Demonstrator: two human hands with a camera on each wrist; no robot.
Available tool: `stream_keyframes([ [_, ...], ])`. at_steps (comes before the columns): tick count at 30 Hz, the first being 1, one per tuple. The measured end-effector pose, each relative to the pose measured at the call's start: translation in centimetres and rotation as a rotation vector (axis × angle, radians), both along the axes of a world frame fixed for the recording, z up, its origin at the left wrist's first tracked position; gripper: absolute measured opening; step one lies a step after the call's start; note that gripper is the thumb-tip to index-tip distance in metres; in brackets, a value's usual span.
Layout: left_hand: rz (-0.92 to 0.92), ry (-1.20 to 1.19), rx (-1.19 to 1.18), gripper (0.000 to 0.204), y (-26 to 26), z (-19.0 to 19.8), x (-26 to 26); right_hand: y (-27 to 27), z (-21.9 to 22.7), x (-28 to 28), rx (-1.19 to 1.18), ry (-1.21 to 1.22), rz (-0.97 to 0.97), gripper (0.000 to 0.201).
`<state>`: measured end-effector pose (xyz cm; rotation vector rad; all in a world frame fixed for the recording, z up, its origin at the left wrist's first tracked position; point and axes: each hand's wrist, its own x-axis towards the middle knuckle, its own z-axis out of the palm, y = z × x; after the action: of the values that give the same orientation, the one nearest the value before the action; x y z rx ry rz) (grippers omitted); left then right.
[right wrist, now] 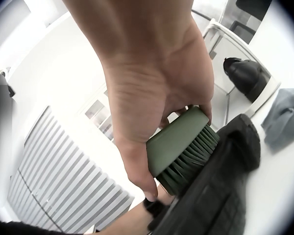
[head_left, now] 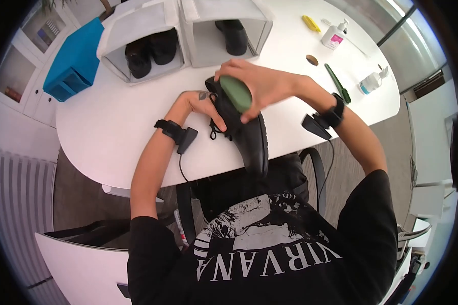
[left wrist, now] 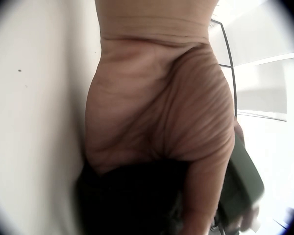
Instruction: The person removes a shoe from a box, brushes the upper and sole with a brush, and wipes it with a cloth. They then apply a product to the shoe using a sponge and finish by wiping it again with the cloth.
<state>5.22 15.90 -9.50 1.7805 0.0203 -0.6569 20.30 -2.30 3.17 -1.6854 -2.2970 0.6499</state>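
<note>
A black lace-up shoe (head_left: 252, 145) is tilted over the table's near edge, its toe toward the person. My left hand (head_left: 204, 105) grips it at the laced upper, thumb over the laces; in the left wrist view the palm hides much of the dark shoe (left wrist: 132, 200). Between the thumb and fingers of my right hand (head_left: 269, 84) is a green scrub brush (head_left: 235, 93). The right wrist view shows its dark green bristles (right wrist: 191, 159) against the side of the shoe, near the opening.
Two pale fabric boxes (head_left: 142, 26) with black shoes (head_left: 163, 47) inside stand at the back, a blue box (head_left: 76, 56) left of them. On the right lie a long green brush (head_left: 337, 81), pump bottles (head_left: 335, 35) and a yellow item (head_left: 311, 23). A grey cloth (right wrist: 285, 120) lies beyond the shoe.
</note>
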Motion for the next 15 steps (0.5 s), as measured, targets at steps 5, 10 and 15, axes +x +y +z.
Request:
stream_keyframes([
  [5,0.004,0.014,-0.069,0.052,0.1,-1.1,0.2,-0.5,-0.2,-0.6,0.095,-0.035,0.01,0.101],
  [10,0.053,-0.105,0.012,0.05,0.7,-0.9,-0.2,3.6,-3.0,1.6,0.208,-0.007,-0.123,0.1],
  [15,-0.074,-0.13,-0.036,0.055,0.4,-1.1,0.3,-2.1,-1.6,-2.2,0.221,-0.005,0.11,0.102],
])
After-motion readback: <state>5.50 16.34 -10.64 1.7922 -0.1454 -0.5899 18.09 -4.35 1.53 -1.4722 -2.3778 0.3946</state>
